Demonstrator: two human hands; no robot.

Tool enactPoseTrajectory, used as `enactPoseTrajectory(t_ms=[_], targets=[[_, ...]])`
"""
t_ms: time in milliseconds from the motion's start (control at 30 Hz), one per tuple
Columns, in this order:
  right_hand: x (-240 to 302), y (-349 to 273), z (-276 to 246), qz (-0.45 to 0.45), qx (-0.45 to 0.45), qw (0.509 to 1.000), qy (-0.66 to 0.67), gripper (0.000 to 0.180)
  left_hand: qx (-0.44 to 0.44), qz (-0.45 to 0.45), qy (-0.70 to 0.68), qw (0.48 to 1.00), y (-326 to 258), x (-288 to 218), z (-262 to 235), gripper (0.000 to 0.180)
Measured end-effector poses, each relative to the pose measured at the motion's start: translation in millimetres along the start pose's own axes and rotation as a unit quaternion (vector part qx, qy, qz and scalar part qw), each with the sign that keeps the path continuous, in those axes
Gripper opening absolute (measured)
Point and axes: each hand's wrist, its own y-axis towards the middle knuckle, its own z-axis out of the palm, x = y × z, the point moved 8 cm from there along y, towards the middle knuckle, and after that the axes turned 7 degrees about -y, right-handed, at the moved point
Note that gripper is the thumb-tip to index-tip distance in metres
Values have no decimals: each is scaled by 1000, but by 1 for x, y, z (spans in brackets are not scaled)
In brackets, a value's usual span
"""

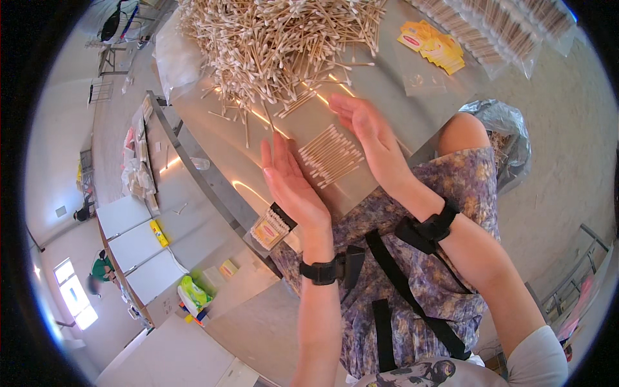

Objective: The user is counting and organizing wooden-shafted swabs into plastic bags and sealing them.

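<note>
My left hand (291, 184) and right hand (365, 127) are both flat, fingers straight and together, gripping nothing. Between them on the steel table (213, 145) lies a small row of swabs (330, 156), sticks parallel. Each palm edge stands just beside an end of the row; touching or not, I can't tell. Big loose swab pile (277, 42) beyond. Yellow labels (433, 46) far right. A packed swab pouch (272, 228) sits at the table's near edge.

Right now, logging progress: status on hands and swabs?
Left hand and right hand open, flat, flanking the swab row. Row aligned on the table. Loose swab pile beyond; nothing blocking.
</note>
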Motion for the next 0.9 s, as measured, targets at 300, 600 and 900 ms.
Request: enactPoseTrajectory(t_ms=[300,600,900], targets=[[-10,2,5,-28,-9,1000,6,55,-19,37,18,999,-8,-4,4,70],[-13,4,12,0,15,1000,3,59,11,10,-7,1000,-5,5,13,73],[-19,-5,9,11,-2,999,37,61,27,17,14,999,-12,3,13,73]])
